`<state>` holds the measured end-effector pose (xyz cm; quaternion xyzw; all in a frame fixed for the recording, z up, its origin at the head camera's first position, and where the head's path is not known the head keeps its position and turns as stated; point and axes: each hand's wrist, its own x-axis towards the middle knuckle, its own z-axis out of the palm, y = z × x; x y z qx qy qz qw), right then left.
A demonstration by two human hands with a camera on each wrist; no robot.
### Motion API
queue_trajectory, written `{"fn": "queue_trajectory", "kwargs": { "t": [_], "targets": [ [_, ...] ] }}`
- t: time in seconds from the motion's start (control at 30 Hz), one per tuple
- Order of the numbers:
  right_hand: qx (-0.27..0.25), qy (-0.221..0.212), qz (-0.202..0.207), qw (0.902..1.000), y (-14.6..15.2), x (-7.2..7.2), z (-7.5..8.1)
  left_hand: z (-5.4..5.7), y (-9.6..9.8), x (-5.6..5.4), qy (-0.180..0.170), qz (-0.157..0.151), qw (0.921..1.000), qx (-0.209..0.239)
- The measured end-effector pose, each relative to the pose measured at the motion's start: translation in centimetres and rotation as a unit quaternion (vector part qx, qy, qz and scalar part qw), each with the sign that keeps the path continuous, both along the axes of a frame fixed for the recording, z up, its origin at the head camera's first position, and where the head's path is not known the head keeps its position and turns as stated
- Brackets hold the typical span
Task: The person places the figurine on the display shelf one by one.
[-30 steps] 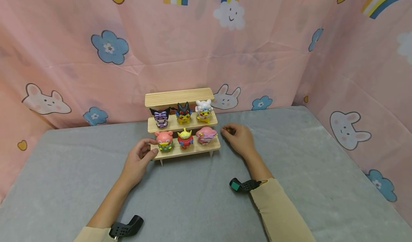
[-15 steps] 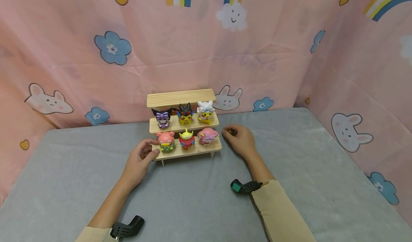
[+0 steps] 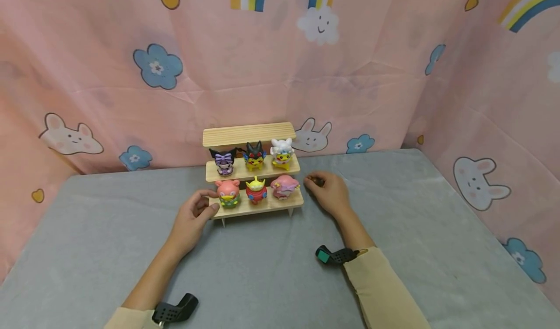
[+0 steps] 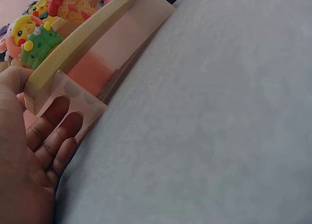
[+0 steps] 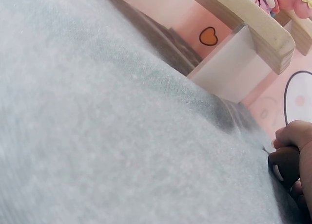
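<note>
A three-tier wooden display stand [image 3: 249,133] stands on the table. My left hand [image 3: 192,217] grips the left end of its lowest board; in the left wrist view the thumb lies at the board edge [image 4: 83,44], with the fingers curled below by a clear leg [image 4: 73,95]. Nearest that hand sits a pink figurine with a yellow beak [image 3: 228,194]. Just right of the stand, apart from it, my right hand [image 3: 330,193] rests low over the cloth. Its curled fingers hold a dark, rounded thing [image 5: 285,163] with a pale mark, mostly hidden.
Beside the pink figurine are a red-and-yellow one [image 3: 256,191] and another pink one [image 3: 284,187]. The middle tier bears a purple-and-black figurine [image 3: 224,162], a black-eared one [image 3: 254,156] and a white-hooded one [image 3: 282,154]. Pink patterned fabric [image 3: 245,66] hangs behind the grey tablecloth [image 3: 262,270].
The head view has drifted slightly, so the scene appears a little lower and further right. Neither hand visibly moves relative to the stand.
</note>
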<state>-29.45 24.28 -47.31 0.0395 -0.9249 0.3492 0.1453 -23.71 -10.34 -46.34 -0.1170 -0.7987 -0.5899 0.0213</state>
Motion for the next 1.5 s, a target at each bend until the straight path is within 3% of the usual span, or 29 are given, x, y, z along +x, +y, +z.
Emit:
{"fn": "queue_trajectory", "kwargs": {
  "t": [0.3,0.5,0.67,0.87,1.13,1.5],
  "targets": [
    [-0.013,0.005,0.006,0.9999,0.1,0.1,0.1,0.1,0.0,0.0,0.003,-0.001,1.0000,0.002],
    [-0.067,0.009,0.004,0.9977,0.3,0.1,0.3,0.1,0.0,0.0,-0.001,0.001,1.0000,0.001],
    [-0.134,0.006,0.024,0.9906,0.6,0.0,0.3,-0.1,-0.1,-0.1,0.005,0.000,1.0000,0.002],
    [-0.220,-0.028,0.030,0.9746,0.6,0.0,0.6,0.1,0.0,0.0,0.002,-0.002,1.0000,0.005],
    [-0.225,-0.071,-0.001,0.9717,0.6,0.0,1.5,0.2,0.0,0.1,0.000,-0.005,1.0000,0.005],
    [-0.278,-0.078,0.011,0.9572,0.6,0.4,3.0,0.1,0.0,0.1,0.003,-0.004,1.0000,0.005]
  ]
}}
